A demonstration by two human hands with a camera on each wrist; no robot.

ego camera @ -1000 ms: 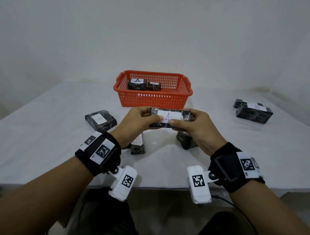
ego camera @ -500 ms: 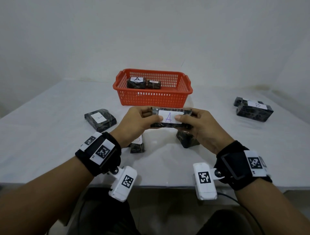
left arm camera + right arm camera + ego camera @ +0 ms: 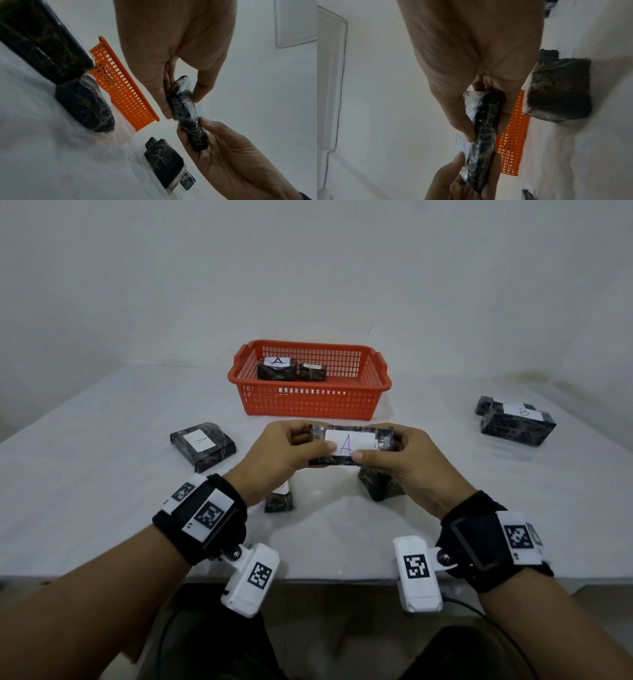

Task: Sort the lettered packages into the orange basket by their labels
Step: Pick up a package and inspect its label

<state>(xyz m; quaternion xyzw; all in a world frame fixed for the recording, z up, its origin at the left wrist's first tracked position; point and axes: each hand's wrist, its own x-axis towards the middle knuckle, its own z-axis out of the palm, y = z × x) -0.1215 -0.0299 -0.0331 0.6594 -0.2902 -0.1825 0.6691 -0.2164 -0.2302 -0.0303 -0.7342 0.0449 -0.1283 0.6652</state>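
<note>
1. The white cloth-covered worktop (image 3: 102,508) is carrying dark packages spread apart, labels facing up for reading.
2. The orange slotted plastic basket (image 3: 310,402) is sitting at the far middle, already holding an A-labelled wrapped package (image 3: 276,368).
3. The flat black film-wrapped package with a white "A" label (image 3: 349,444) is hovering just before the basket, label up, probably for checking.
4. The left hand (image 3: 274,460) and right hand (image 3: 407,463) are each pinching one end, fingers clamped on it.

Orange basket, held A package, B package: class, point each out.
orange basket (image 3: 310,405), head view, front wall.
held A package (image 3: 349,441), head view, white label.
B package (image 3: 517,426), head view, dark front side.
</note>
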